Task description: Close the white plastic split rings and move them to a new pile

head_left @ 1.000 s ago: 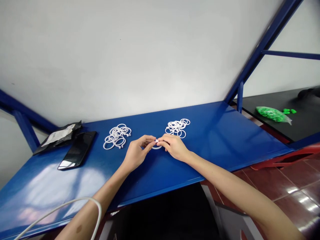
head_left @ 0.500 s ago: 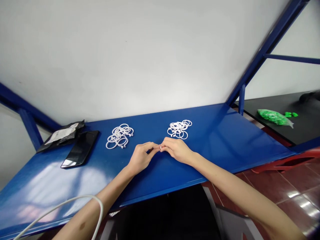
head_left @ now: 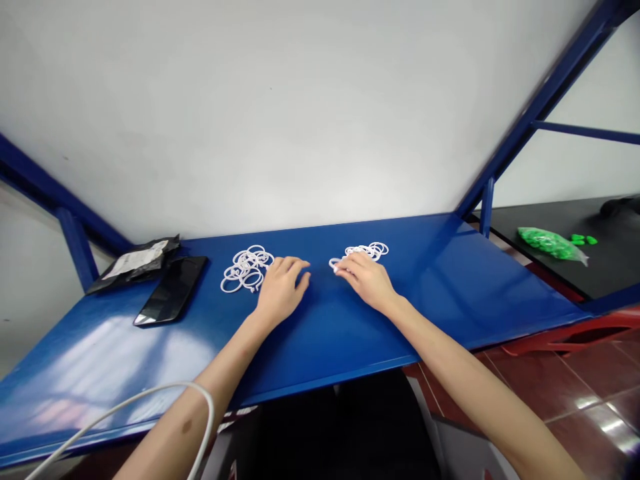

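Observation:
Two piles of white plastic rings lie on the blue table [head_left: 450,280]. My left hand [head_left: 280,290] rests flat on the table with its fingers stretched out, the fingertips just right of the left ring pile [head_left: 247,269]. I see nothing in it. My right hand [head_left: 367,280] reaches onto the near edge of the right ring pile [head_left: 370,251]. Its fingers lie over the rings, and a bit of white ring shows at the thumb tip.
A black phone [head_left: 171,299] and a dark packet with a white label [head_left: 137,261] lie at the table's left end. A white cable [head_left: 125,407] loops at the lower left. A bag of green pieces [head_left: 547,241] sits on the black table to the right. Blue frame posts rise on both sides.
My hands, pinched together on one ring at the table's middle, have parted. The left has gone to the left pile and opened; the right has gone to the right pile.

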Motion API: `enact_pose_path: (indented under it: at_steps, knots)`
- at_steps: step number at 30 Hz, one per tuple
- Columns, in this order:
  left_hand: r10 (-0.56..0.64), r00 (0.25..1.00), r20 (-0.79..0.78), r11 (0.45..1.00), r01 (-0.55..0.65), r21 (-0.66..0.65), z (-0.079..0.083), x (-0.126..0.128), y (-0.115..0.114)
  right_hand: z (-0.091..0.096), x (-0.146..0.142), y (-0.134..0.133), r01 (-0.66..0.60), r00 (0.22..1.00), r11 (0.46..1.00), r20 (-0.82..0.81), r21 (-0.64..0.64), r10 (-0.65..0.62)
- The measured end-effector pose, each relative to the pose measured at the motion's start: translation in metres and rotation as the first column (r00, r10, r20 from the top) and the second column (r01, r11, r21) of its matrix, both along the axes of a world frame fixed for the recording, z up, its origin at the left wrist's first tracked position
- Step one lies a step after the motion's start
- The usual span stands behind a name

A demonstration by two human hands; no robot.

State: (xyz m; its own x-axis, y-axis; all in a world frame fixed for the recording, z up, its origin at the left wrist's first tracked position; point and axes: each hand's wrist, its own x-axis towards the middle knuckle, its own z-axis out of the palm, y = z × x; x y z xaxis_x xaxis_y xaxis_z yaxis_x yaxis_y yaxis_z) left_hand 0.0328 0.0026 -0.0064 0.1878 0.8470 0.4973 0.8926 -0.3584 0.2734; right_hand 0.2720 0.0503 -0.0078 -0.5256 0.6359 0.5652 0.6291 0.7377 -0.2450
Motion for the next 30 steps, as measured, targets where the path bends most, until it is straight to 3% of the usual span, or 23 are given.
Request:
enact_pose_path:
  at_steps: [3, 6, 11, 14, 18, 21, 23, 25, 27, 30]
  knots:
    - [0.224, 0.971, -0.087, 0.973, -0.219, 0.07, 0.0, -0.026, 0.006, 0.005, 0.013, 0.012, 0.188, 0.982, 0.982, -0.026, 0.011, -0.188]
    - [0.34, 0.922, -0.184, 0.94, -0.333, 0.067, -0.003, -0.049, 0.009, 0.003, 0.024, 0.022, 0.317, 0.948, 0.948, -0.03, -0.019, -0.317]
    - [0.343, 0.871, -0.352, 0.937, -0.343, 0.065, -0.011, -0.06, 0.011, -0.002, 0.028, 0.025, 0.339, 0.94, 0.939, -0.023, -0.06, -0.34]
    - [0.322, 0.882, -0.343, 0.946, -0.318, 0.071, -0.011, -0.057, 0.013, 0.0, 0.023, 0.02, 0.318, 0.945, 0.946, -0.064, -0.053, -0.321]
    - [0.225, 0.952, -0.209, 0.974, -0.218, 0.055, 0.001, -0.04, 0.006, 0.005, 0.011, 0.006, 0.228, 0.969, 0.973, -0.087, -0.025, -0.23]
    - [0.025, 0.998, -0.064, 0.999, -0.026, -0.024, 0.009, -0.019, -0.005, 0.009, 0.0, -0.009, 0.075, 0.996, 0.997, -0.056, -0.014, -0.075]
    - [-0.157, 0.985, 0.069, 0.978, 0.165, -0.127, 0.012, -0.004, -0.013, 0.01, -0.008, -0.019, -0.065, 0.998, 0.997, -0.029, -0.045, 0.064]
    - [-0.263, 0.937, 0.23, 0.926, 0.312, -0.215, 0.013, 0.007, -0.02, 0.009, -0.014, -0.027, -0.178, 0.984, 0.98, -0.03, -0.091, 0.176]
    - [-0.254, 0.889, 0.381, 0.892, 0.368, -0.263, 0.013, 0.015, -0.024, 0.008, -0.017, -0.029, -0.234, 0.972, 0.961, -0.066, -0.145, 0.227]
    - [-0.151, 0.824, 0.546, 0.891, 0.353, -0.287, 0.015, 0.018, -0.026, 0.007, -0.016, -0.028, -0.229, 0.966, 0.944, -0.174, -0.239, 0.19]
